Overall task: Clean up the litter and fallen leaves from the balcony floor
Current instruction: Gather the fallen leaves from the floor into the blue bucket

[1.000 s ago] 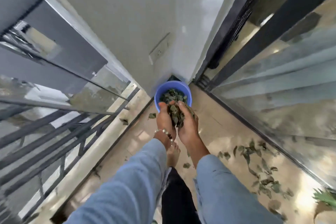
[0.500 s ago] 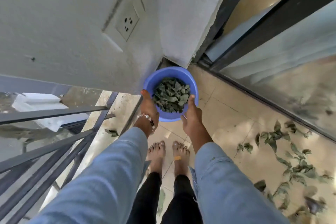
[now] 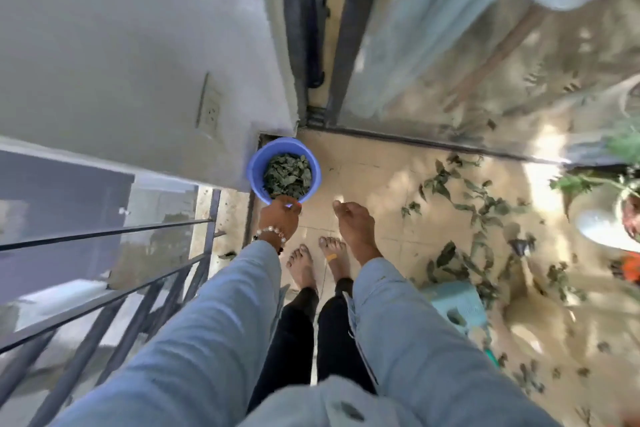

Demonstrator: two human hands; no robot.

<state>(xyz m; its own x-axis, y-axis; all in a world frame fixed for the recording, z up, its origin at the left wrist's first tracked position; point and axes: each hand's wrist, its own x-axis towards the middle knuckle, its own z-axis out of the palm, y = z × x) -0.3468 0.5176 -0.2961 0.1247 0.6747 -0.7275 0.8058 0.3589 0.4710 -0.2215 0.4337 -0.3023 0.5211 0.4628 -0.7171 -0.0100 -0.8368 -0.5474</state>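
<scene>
View from above onto a balcony corner. A blue bucket (image 3: 283, 170), partly filled with gathered green leaves (image 3: 286, 176), sits in the corner where the white wall (image 3: 138, 45) meets the track of the sliding glass door (image 3: 485, 45). The left hand (image 3: 280, 218), with a beaded bracelet (image 3: 272, 233) at the wrist, grips the near rim of the bucket, fingers curled over its edge. The right hand (image 3: 355, 222) hangs just beside the bucket, apart from it, fingers loosely curled and holding nothing. Bare feet (image 3: 318, 263) stand on the tiled floor (image 3: 374, 177) below the hands. Fallen leaves (image 3: 478, 204) lie scattered over the floor to the right. A light blue dustpan (image 3: 457, 305) lies among them, and a metal railing (image 3: 104, 288) borders the left side.
</scene>
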